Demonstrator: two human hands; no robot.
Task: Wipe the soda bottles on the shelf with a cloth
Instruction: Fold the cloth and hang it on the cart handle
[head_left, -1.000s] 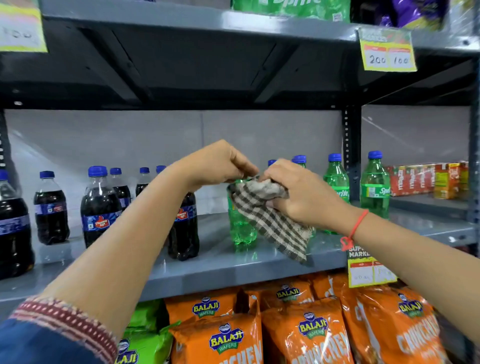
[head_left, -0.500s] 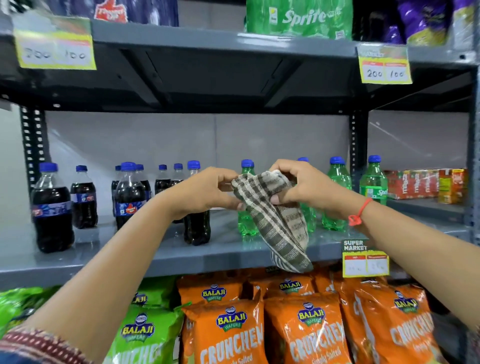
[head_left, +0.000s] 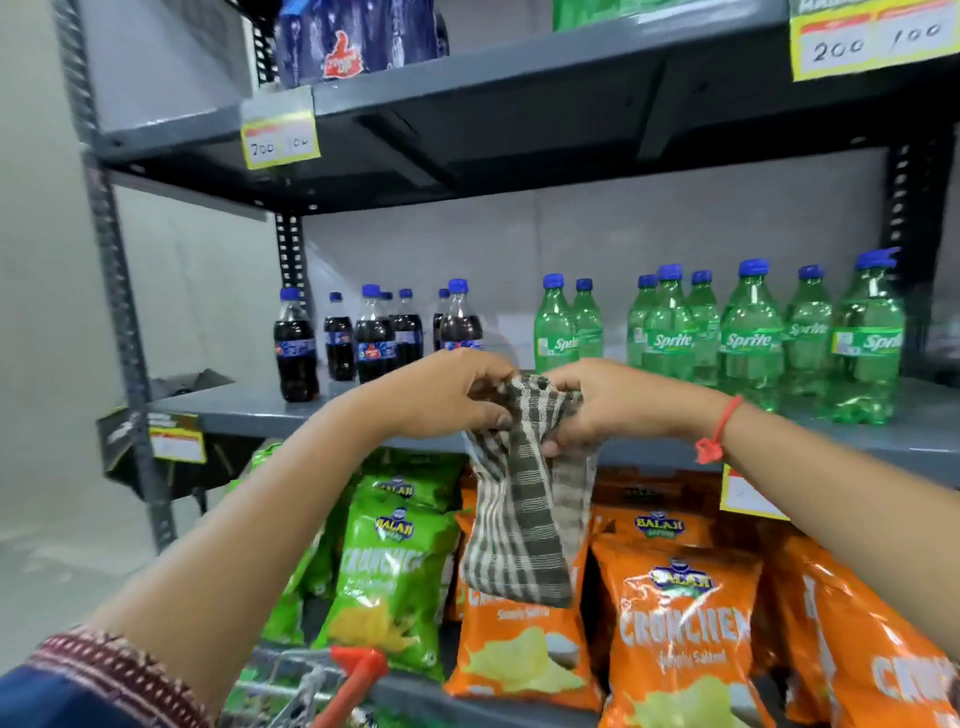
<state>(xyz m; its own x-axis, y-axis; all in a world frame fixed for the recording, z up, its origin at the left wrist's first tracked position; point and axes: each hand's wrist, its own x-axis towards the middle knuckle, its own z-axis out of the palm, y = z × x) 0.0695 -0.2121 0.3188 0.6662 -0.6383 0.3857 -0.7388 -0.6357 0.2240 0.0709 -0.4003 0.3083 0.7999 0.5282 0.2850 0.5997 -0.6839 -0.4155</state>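
Observation:
A checked grey-and-white cloth (head_left: 524, 514) hangs in front of the shelf edge, held at its top by both hands. My left hand (head_left: 441, 395) grips its upper left corner and my right hand (head_left: 602, 405) grips its upper right part; a red thread circles the right wrist. Behind the hands, on the grey shelf (head_left: 244, 408), stand several dark cola bottles (head_left: 295, 345) with blue caps on the left. Several green Sprite bottles (head_left: 750, 338) stand on the right. Neither hand touches a bottle.
Green (head_left: 387, 566) and orange (head_left: 680, 634) Balaji chip bags fill the shelf below. An upper shelf (head_left: 519, 73) with yellow price tags (head_left: 280, 140) overhangs the bottles. A red-handled wire basket (head_left: 332, 686) sits at the bottom. A perforated upright (head_left: 114, 260) and wall lie left.
Both hands have pulled back from the bottles with the cloth, which now hangs straight down between them. The view has shifted left and back; more cola and Sprite bottles show.

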